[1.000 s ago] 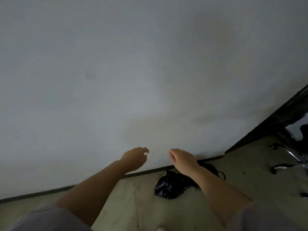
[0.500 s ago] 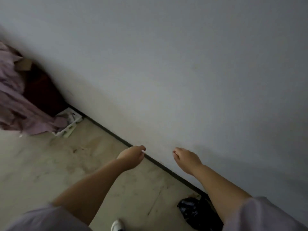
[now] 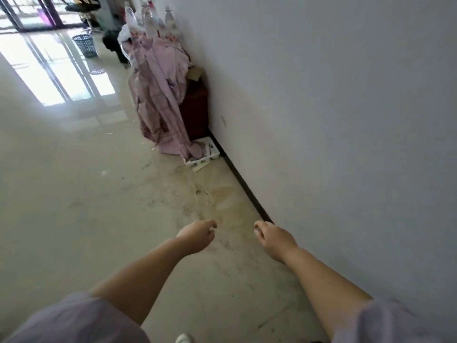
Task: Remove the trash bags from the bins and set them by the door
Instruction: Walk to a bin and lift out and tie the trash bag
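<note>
My left hand (image 3: pixel 196 235) and my right hand (image 3: pixel 274 237) are held out low in front of me over the pale floor, both holding nothing, fingers loosely curled and a little apart. A blue mesh bin (image 3: pixel 84 45) stands far off at the upper left near the bright glass doors (image 3: pixel 29 13). No trash bag shows in this view.
A white wall (image 3: pixel 333 107) with a dark skirting runs along my right. A pile of pink cloth (image 3: pixel 160 95) drapes over a dark red box (image 3: pixel 196 110) against the wall, with a white tray (image 3: pixel 205 154) at its foot. The stained floor (image 3: pixel 74 194) stretches left.
The view has swung left, away from the black bag on the floor by the wall, which has left the frame. The room, the cloth pile and the far bin have come into sight.
</note>
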A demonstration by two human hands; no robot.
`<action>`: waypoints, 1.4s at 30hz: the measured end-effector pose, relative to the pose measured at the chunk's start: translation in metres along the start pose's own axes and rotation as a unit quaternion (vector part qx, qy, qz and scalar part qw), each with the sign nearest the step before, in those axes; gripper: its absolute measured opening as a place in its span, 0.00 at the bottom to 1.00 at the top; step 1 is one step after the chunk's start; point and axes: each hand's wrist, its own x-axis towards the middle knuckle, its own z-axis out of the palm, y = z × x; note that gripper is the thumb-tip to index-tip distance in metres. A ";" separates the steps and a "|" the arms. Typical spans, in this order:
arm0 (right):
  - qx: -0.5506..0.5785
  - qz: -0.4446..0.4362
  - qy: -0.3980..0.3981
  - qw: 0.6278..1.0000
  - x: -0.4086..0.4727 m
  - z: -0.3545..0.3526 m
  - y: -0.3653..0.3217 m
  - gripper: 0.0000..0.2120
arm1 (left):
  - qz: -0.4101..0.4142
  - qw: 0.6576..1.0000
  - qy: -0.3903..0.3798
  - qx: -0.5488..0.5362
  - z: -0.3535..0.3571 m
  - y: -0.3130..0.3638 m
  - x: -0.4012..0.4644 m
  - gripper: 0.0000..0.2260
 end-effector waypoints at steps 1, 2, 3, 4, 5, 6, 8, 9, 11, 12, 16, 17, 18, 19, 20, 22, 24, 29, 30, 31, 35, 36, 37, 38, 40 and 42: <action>0.001 -0.010 0.000 1.000 0.010 0.003 -0.018 0.15 | -0.006 1.000 0.001 0.002 -0.009 -0.017 -0.003 0.16; 0.003 -0.021 0.000 1.000 0.020 0.006 -0.036 0.15 | -0.011 1.000 0.005 0.004 -0.018 -0.035 -0.005 0.16; 0.006 -0.029 -0.001 1.000 0.030 0.009 -0.054 0.15 | -0.017 1.000 0.013 0.004 -0.028 -0.053 -0.007 0.16; 0.008 -0.036 -0.001 0.999 0.041 0.013 -0.071 0.15 | -0.024 0.999 0.024 0.002 -0.038 -0.071 -0.009 0.16; 0.010 -0.043 -0.003 0.999 0.052 0.017 -0.088 0.15 | -0.031 0.999 0.035 0.000 -0.048 -0.090 -0.011 0.16; 0.012 -0.049 -0.007 0.999 0.063 0.022 -0.105 0.15 | -0.040 0.998 0.043 -0.002 -0.057 -0.109 -0.013 0.16; 0.014 -0.063 -0.022 0.998 0.085 0.030 -0.139 0.14 | -0.061 0.997 0.054 -0.009 -0.073 -0.146 -0.020 0.16; 0.010 -0.071 -0.034 0.997 0.096 0.035 -0.156 0.13 | -0.071 0.996 0.059 -0.011 -0.080 -0.164 -0.023 0.16; -0.017 -0.094 -0.059 0.994 0.117 0.044 -0.190 0.14 | -0.095 0.993 0.070 -0.016 -0.089 -0.198 -0.031 0.16; -0.034 -0.106 -0.071 0.991 0.128 0.049 -0.206 0.14 | -0.108 0.991 0.073 -0.022 -0.091 -0.215 -0.034 0.16; -0.090 -0.149 -0.124 0.977 0.174 0.065 -0.261 0.16 | -0.155 0.983 0.071 -0.061 -0.092 -0.274 -0.039 0.15; -0.104 -0.160 -0.130 0.973 0.188 0.068 -0.272 0.16 | -0.164 0.981 0.070 -0.072 -0.093 -0.287 -0.038 0.15; -0.118 -0.170 -0.131 0.969 0.201 0.070 -0.282 0.16 | -0.172 0.979 0.068 -0.084 -0.095 -0.300 -0.036 0.15; -0.132 -0.182 -0.129 0.966 0.217 0.073 -0.292 0.17 | -0.181 0.977 0.067 -0.092 -0.098 -0.313 -0.032 0.15; -0.144 -0.191 -0.130 0.962 0.232 0.074 -0.303 0.17 | -0.187 0.975 0.068 -0.098 -0.103 -0.326 -0.026 0.15; -0.158 -0.205 -0.136 0.956 0.266 0.075 -0.324 0.17 | -0.200 0.971 0.073 -0.110 -0.118 -0.350 -0.012 0.15; -0.170 -0.221 -0.141 0.950 0.304 0.074 -0.348 0.17 | -0.215 0.966 0.078 -0.122 -0.138 -0.376 0.008 0.15; -0.206 -0.253 -0.169 0.930 0.406 0.066 -0.411 0.17 | -0.246 0.955 0.074 -0.146 -0.190 -0.437 0.062 0.14; -0.210 -0.260 -0.174 0.926 0.426 0.064 -0.426 0.18 | -0.253 0.953 0.072 -0.150 -0.202 -0.450 0.071 0.14; -0.212 -0.270 -0.179 0.922 0.445 0.061 -0.442 0.18 | -0.260 0.951 0.074 -0.151 -0.215 -0.462 0.079 0.15; -0.231 -0.294 -0.214 0.902 0.513 0.063 -0.508 0.20 | -0.279 0.940 0.095 -0.171 -0.259 -0.519 0.100 0.16; -0.238 -0.303 -0.222 0.896 0.529 0.066 -0.526 0.20 | -0.285 0.938 0.099 -0.172 -0.268 -0.537 0.104 0.16; -0.245 -0.312 -0.230 0.889 0.545 0.072 -0.544 0.20 | -0.292 0.935 0.102 -0.175 -0.277 -0.556 0.108 0.16; -0.252 -0.320 -0.237 0.882 0.561 0.078 -0.563 0.20 | -0.297 0.932 0.105 -0.180 -0.286 -0.576 0.112 0.16; -0.264 -0.338 -0.240 0.871 0.596 0.090 -0.603 0.20 | -0.306 0.928 0.111 -0.182 -0.306 -0.619 0.120 0.16; -0.273 -0.352 -0.226 0.866 0.634 0.103 -0.647 0.20 | -0.309 0.928 0.115 -0.171 -0.330 -0.665 0.128 0.16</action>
